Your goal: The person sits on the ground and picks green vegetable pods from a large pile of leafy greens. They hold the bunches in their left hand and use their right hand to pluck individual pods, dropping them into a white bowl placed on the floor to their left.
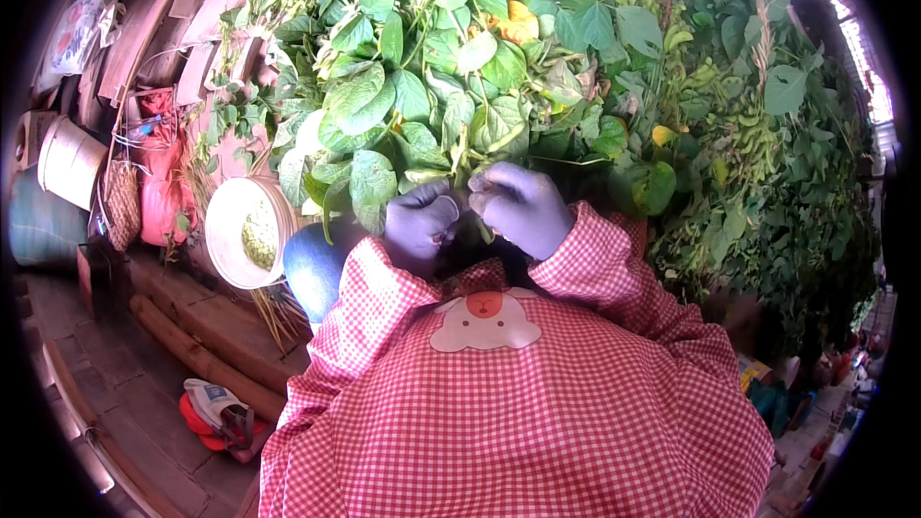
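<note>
A leafy soybean plant (460,137) reaches down toward me, its stem running to the gap between my two gloved hands. My left hand (421,223), in a grey-purple glove, is curled shut at the lower end of this stem. On the other side of the stem, my right hand (524,207) has its fingers bent inward, the fingertips close to the left thumb. What lies between the right fingertips is hidden. A green pod (486,232) shows just below that hand. To my left, a white bucket (216,234) leans with shelled green beans (259,239) inside.
Cut soybean plants with pods (748,137) are heaped ahead and right. At left are a red plastic bag (164,191), a woven basket (124,205), a second white bucket (68,162) and wooden planks (137,29). A log (205,356) and a red-and-white cap (219,417) lie on the floor.
</note>
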Demonstrator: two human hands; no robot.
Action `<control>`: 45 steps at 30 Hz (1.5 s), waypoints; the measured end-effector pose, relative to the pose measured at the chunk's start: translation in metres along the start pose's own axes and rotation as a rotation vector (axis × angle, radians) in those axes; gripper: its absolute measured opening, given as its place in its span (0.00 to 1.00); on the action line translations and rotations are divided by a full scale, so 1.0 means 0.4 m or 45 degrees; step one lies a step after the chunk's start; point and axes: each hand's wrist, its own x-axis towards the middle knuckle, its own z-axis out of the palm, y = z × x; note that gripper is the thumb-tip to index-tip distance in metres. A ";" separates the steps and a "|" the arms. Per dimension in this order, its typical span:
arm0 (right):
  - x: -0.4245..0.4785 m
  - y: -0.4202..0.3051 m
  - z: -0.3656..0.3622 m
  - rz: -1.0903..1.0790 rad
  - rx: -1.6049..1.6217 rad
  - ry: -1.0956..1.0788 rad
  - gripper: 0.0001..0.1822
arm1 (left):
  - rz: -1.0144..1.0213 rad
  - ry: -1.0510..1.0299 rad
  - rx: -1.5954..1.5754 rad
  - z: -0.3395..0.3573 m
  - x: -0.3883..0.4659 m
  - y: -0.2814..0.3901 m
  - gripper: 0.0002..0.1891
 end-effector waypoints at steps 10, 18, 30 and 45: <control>0.007 -0.021 0.003 0.473 0.342 -0.205 0.05 | 0.249 -0.084 0.378 0.018 -0.012 -0.001 0.08; 0.002 -0.029 -0.006 0.569 0.260 -0.319 0.09 | 0.680 -0.043 0.848 -0.012 0.008 -0.035 0.10; 0.012 -0.001 0.000 0.447 0.113 -0.297 0.08 | 0.976 0.084 1.327 -0.010 0.005 -0.034 0.11; 0.013 0.021 0.009 0.388 0.187 -0.306 0.07 | 0.104 0.084 0.055 -0.004 -0.003 -0.014 0.07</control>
